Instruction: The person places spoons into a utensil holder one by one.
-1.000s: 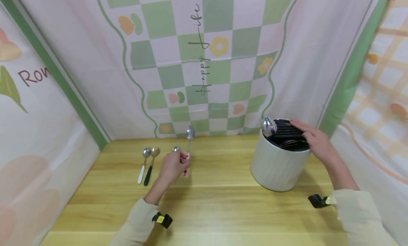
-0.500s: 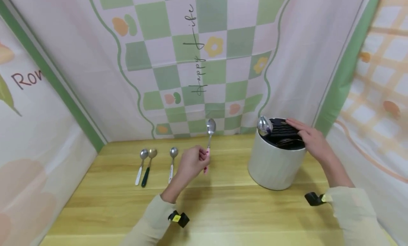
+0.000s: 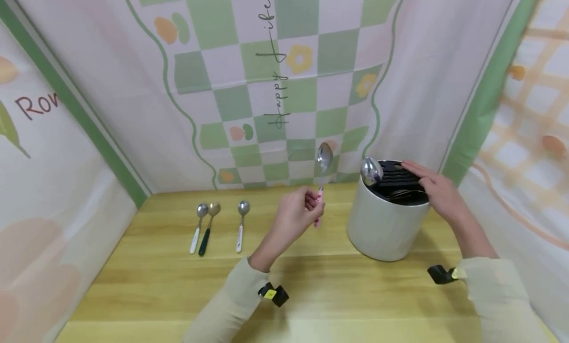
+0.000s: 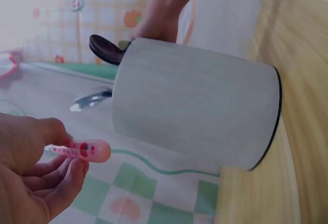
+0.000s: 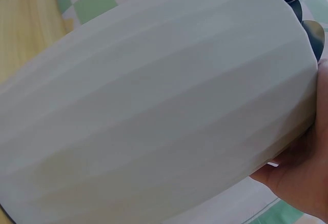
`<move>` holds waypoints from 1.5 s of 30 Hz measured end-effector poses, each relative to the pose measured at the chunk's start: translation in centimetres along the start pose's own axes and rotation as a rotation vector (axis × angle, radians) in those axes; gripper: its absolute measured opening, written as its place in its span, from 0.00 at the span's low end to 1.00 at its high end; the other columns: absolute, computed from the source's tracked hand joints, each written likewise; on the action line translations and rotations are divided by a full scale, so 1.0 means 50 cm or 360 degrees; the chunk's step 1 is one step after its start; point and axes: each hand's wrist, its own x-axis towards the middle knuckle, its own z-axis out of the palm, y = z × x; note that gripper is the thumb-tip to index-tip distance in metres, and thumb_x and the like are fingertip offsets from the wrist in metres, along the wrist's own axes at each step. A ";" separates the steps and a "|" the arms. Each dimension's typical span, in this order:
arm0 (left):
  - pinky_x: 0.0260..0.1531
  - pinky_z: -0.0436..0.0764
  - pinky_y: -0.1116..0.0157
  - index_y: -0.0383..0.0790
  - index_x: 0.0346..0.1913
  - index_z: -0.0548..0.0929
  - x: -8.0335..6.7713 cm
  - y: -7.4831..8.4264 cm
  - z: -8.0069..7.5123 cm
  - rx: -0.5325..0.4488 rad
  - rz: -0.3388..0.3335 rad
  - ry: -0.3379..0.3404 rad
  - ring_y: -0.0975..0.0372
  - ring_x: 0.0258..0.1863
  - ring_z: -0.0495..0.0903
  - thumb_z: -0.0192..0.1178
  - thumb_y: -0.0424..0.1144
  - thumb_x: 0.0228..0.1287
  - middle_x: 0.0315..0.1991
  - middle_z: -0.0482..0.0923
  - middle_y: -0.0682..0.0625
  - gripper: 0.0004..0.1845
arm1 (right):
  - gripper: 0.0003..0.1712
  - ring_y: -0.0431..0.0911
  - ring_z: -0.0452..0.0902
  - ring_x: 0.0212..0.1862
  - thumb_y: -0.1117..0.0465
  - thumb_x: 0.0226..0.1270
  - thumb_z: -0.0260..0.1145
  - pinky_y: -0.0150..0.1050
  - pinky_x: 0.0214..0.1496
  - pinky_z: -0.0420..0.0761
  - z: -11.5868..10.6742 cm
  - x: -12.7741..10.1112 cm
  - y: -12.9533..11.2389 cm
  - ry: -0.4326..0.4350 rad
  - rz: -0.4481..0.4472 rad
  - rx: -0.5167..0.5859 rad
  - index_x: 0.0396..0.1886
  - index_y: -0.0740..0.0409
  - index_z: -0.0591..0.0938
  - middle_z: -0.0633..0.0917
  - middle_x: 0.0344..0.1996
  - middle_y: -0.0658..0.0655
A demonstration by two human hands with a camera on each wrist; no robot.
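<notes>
My left hand point(image 3: 295, 215) pinches a pink-handled spoon point(image 3: 323, 166) by its handle, bowl up, in the air just left of the white ribbed holder point(image 3: 383, 224). The pink handle tip point(image 4: 86, 150) shows past my fingers in the left wrist view, with the holder point(image 4: 200, 116) close beside it. My right hand point(image 3: 437, 191) rests on the holder's black slotted top, fingers laid flat across it. One spoon point(image 3: 371, 171) stands in the holder at its left rim. The right wrist view is filled by the holder's wall point(image 5: 154, 106).
Three spoons lie on the wooden table point(image 3: 311, 293) at the back left: a white-handled one point(image 3: 197, 228), a dark green-handled one point(image 3: 208, 228) and another white-handled one point(image 3: 241, 224). Patterned cloth walls close the back and both sides.
My left hand has carried the pink-handled spoon to the right, from beside the lying spoons to just left of the holder. The right hand has stayed on the holder's top.
</notes>
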 end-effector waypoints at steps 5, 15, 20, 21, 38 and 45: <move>0.25 0.77 0.81 0.38 0.40 0.82 0.022 0.031 0.006 -0.0028 0.0057 0.0001 0.70 0.28 0.80 0.65 0.37 0.65 0.32 0.84 0.51 0.06 | 0.30 0.67 0.46 0.78 0.59 0.79 0.32 0.61 0.80 0.43 -0.003 0.000 0.001 0.0023 -0.0009 -0.0005 0.76 0.51 0.64 0.58 0.78 0.52; 0.22 0.77 0.82 0.37 0.39 0.81 0.050 0.072 0.025 -0.0181 0.0160 -0.0001 0.75 0.22 0.79 0.64 0.36 0.66 0.31 0.84 0.50 0.05 | 0.30 0.69 0.46 0.77 0.59 0.80 0.32 0.67 0.78 0.43 -0.001 0.002 0.002 -0.0014 -0.0014 0.0012 0.76 0.53 0.64 0.58 0.77 0.62; 0.23 0.76 0.84 0.37 0.40 0.80 0.064 0.087 0.041 -0.0148 0.0216 0.0037 0.77 0.23 0.77 0.65 0.36 0.66 0.32 0.84 0.50 0.06 | 0.30 0.69 0.46 0.77 0.59 0.79 0.33 0.68 0.77 0.44 -0.002 -0.002 -0.001 -0.0018 0.0015 0.0007 0.76 0.52 0.64 0.58 0.77 0.62; 0.22 0.76 0.84 0.37 0.40 0.80 0.066 0.090 0.045 -0.0152 0.0229 0.0038 0.78 0.22 0.77 0.65 0.36 0.66 0.32 0.84 0.51 0.06 | 0.30 0.69 0.46 0.77 0.59 0.79 0.33 0.68 0.77 0.44 -0.002 -0.002 -0.001 -0.0018 0.0021 0.0009 0.76 0.52 0.64 0.58 0.77 0.62; 0.24 0.72 0.87 0.40 0.38 0.78 0.111 0.137 0.076 -0.0030 0.0400 0.0126 0.78 0.24 0.76 0.64 0.41 0.68 0.31 0.83 0.54 0.08 | 0.29 0.72 0.48 0.76 0.58 0.80 0.33 0.72 0.73 0.48 -0.001 0.001 -0.001 0.0015 0.0008 -0.0023 0.76 0.52 0.65 0.60 0.76 0.64; 0.30 0.71 0.86 0.42 0.39 0.81 0.131 0.156 0.088 0.0147 0.0461 0.0239 0.72 0.29 0.80 0.65 0.44 0.67 0.32 0.84 0.55 0.09 | 0.29 0.72 0.48 0.76 0.59 0.80 0.33 0.72 0.73 0.48 0.000 0.000 0.000 0.0019 0.0008 -0.0033 0.75 0.52 0.65 0.60 0.76 0.63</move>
